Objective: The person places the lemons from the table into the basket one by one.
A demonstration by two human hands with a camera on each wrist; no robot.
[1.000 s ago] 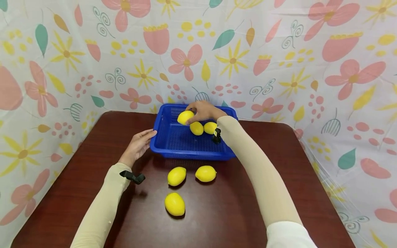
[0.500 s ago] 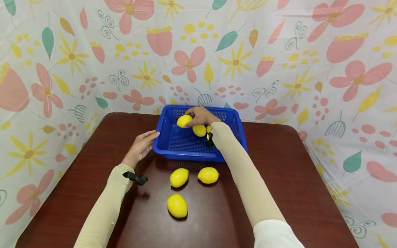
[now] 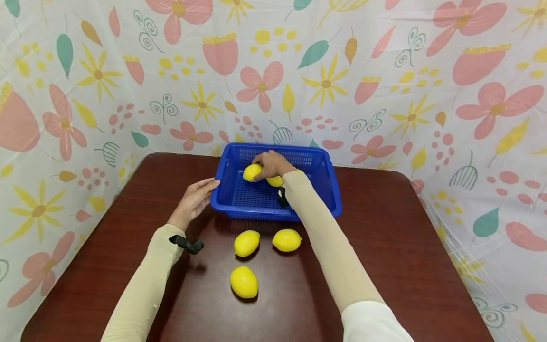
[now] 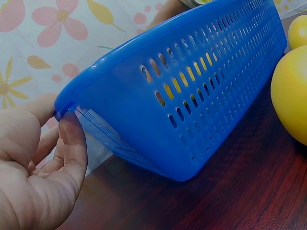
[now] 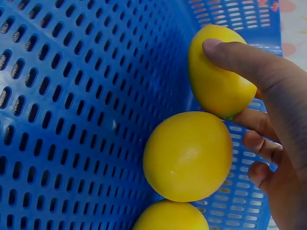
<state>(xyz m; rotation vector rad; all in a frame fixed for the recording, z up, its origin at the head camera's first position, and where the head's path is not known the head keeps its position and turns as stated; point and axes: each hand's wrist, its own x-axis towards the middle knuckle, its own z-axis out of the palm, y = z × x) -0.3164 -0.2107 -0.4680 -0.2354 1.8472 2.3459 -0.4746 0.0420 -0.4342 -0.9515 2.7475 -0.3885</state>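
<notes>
My right hand reaches into a blue plastic basket and holds a lemon between thumb and fingers, low over the perforated floor. Beside it in the right wrist view lies a second lemon, with part of a third lemon below that. From the head, my right hand and sleeve partly cover these two. My left hand pinches the basket's left rim; the left wrist view has the thumb under the edge.
Three lemons lie on the dark wooden table in front of the basket: one at left, one at right, and a nearer lemon. A flower-patterned curtain stands behind the basket.
My right hand has lowered the lemon towards the basket floor, its forearm shifting left and now covering more of the other lemons inside. My left hand keeps its hold on the rim.
</notes>
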